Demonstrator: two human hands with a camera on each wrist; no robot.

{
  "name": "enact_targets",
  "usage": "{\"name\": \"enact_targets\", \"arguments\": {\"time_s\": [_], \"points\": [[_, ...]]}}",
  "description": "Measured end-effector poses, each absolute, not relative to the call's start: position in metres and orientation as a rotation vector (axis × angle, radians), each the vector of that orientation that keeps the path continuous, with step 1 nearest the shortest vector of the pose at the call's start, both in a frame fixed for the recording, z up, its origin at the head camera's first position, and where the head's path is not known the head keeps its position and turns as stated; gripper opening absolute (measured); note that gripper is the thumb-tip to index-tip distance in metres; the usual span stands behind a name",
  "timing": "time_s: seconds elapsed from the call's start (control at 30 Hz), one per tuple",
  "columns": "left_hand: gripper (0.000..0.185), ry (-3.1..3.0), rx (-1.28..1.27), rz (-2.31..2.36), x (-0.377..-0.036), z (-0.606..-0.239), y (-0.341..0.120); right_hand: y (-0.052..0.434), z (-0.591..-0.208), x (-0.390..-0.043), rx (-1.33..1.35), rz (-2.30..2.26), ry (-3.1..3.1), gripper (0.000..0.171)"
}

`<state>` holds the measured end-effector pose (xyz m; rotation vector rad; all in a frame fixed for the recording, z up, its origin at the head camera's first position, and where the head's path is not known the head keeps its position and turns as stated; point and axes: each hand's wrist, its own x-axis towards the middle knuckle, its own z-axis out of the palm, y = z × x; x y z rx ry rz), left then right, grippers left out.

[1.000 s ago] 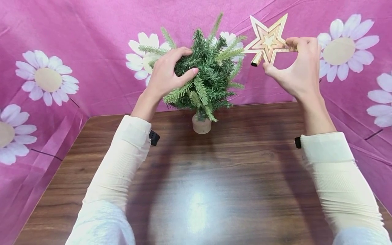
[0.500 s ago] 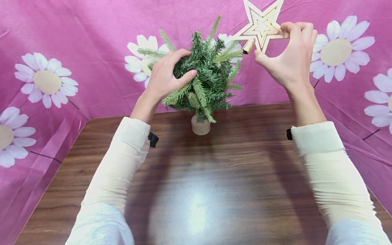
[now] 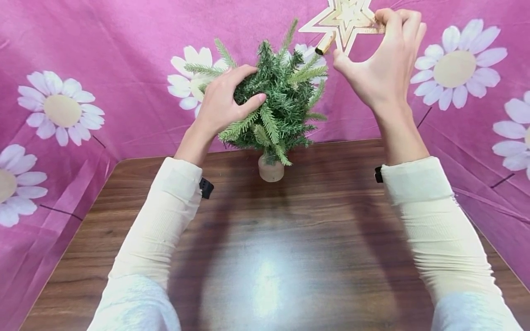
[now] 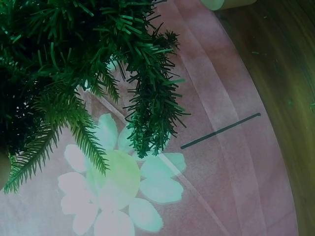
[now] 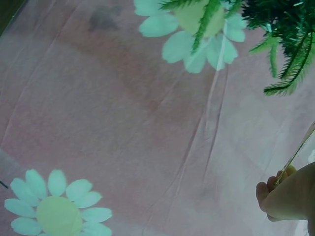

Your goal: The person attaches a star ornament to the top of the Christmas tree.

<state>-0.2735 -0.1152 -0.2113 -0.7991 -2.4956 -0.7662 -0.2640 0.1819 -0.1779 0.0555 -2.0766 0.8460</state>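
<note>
The right hand [image 3: 389, 64] is pinching a flat gold star [image 3: 349, 13] by its edge, the left hand [image 3: 223, 95] holding a bristly tree [image 3: 285, 96].

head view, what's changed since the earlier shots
The right hand has carried the gold star tree topper up and left in the picture; its upper points now run out of frame. Nothing was let go. The left hand stays at the artificial Christmas tree, which hasn't visibly moved.

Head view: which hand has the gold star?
The right hand: it holds the gold star, up and right of the small tree. The left hand is on the tree's left-side foliage instead.
</note>
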Motion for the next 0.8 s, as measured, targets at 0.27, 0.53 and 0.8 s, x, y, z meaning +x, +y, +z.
{"name": "enact_targets", "arguments": {"time_s": [0.27, 0.53, 0.8], "points": [[0.07, -2.489, -0.807, -0.759, -0.273, -0.211, -0.116, 0.169, -0.177, -0.267, 0.067, 0.802, -2.068, 0.069], [0.071, -2.507, -0.806, -0.749, -0.274, -0.214, -0.115, 0.162, -0.185, -0.274, 0.133, 0.777, -2.081, 0.069], [0.071, -2.5, -0.81, -0.746, -0.274, -0.212, -0.115, 0.154, -0.178, -0.277, 0.168, 0.725, -2.08, 0.071]]}}
